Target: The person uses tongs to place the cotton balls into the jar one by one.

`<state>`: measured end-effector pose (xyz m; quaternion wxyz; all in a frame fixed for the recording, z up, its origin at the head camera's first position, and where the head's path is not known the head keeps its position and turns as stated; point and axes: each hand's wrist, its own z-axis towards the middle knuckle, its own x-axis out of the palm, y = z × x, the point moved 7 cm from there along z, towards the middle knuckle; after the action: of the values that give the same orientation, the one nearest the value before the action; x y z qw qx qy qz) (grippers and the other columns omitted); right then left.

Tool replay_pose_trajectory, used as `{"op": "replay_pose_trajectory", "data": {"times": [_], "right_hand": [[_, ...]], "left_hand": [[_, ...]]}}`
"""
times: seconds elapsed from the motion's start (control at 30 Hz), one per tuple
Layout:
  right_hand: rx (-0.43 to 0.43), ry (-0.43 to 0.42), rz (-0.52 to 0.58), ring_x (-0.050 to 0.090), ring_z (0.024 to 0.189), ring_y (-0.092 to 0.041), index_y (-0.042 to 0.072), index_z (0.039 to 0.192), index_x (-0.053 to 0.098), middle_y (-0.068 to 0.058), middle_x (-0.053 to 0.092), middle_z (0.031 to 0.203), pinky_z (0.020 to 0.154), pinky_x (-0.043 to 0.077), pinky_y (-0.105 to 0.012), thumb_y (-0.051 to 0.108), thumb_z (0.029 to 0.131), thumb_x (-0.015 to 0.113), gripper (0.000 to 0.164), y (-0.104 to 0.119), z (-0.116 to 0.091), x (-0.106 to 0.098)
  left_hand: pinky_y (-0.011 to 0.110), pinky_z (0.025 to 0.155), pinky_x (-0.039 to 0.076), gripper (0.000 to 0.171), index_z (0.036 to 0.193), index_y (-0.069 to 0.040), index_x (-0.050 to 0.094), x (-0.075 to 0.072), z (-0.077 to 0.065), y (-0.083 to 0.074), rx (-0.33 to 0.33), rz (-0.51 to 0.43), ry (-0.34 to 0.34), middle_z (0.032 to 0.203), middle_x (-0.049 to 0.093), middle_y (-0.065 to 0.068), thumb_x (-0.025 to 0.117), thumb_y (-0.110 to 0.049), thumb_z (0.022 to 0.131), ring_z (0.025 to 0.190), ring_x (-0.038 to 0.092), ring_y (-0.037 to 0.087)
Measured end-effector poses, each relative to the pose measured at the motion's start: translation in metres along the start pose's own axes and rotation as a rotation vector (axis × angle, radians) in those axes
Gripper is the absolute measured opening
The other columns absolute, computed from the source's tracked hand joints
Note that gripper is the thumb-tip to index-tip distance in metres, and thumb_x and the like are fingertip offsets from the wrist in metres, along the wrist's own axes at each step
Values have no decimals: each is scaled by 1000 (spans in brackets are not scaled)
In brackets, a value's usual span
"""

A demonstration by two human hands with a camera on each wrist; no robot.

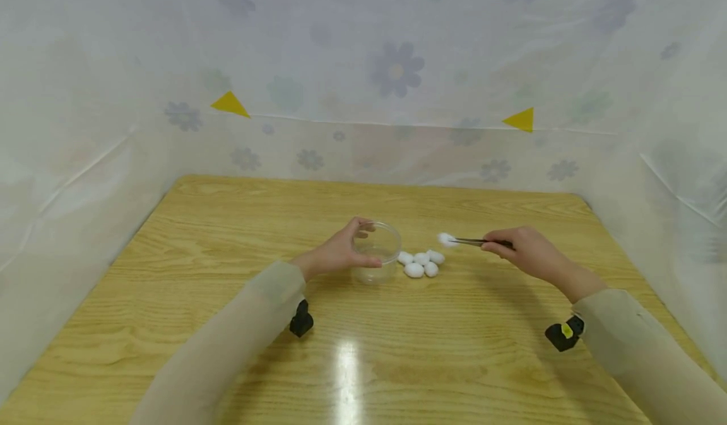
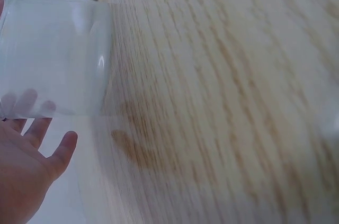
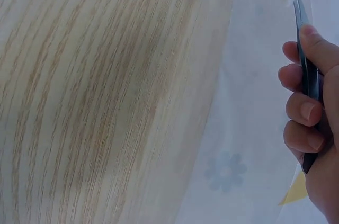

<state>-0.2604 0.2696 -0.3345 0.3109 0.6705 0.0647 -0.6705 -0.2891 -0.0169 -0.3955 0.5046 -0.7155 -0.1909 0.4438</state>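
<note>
My left hand (image 1: 336, 249) holds a clear round plastic tub (image 1: 376, 276) near its rim, thumb on the near side and fingers on the far side. The tub is upright at the middle of the table; its see-through wall (image 2: 53, 54) fills the upper left of the left wrist view. My right hand (image 1: 534, 254) grips metal tweezers (image 3: 303, 49). Their tips pinch a white cotton ball (image 1: 446, 240), held up in the air right of the tub. Several more cotton balls (image 1: 414, 270) lie in a cluster on the table, just right of the tub.
The wood-grain table (image 1: 363, 362) has a light glare near its front. White flowered sheeting (image 1: 318, 52) encloses the back and sides, with two yellow triangles (image 1: 231, 104) on the back one. Small black devices (image 1: 301, 319) sit at both wrists.
</note>
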Motion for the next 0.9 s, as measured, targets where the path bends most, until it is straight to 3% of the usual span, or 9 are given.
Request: {"op": "replay_pose_trajectory", "data": {"times": [0.3,0.67,0.9], "right_hand": [[-30,-7,-1,33,49,-1,11,95,69,8,57,68,50,32,-22,23,94,56,17,10,7,-4],[-59,-9,-4,39,52,1,9,97,69,4,65,75,52,36,-23,22,93,57,19,25,18,-6],[-80,-23,5,36,50,-1,8,95,69,5,63,71,51,34,-22,20,93,58,16,33,25,-9]], "left_hand": [[47,102,40,80,141,-13,26,0,0,-1,1,1,10,148,32,6,75,-28,80,138,30,29],[47,103,39,81,142,-13,24,0,1,0,-7,7,9,148,33,7,75,-26,80,138,30,28],[47,103,39,80,142,-13,25,0,1,0,-8,9,7,148,33,6,75,-25,80,138,30,28]]}}
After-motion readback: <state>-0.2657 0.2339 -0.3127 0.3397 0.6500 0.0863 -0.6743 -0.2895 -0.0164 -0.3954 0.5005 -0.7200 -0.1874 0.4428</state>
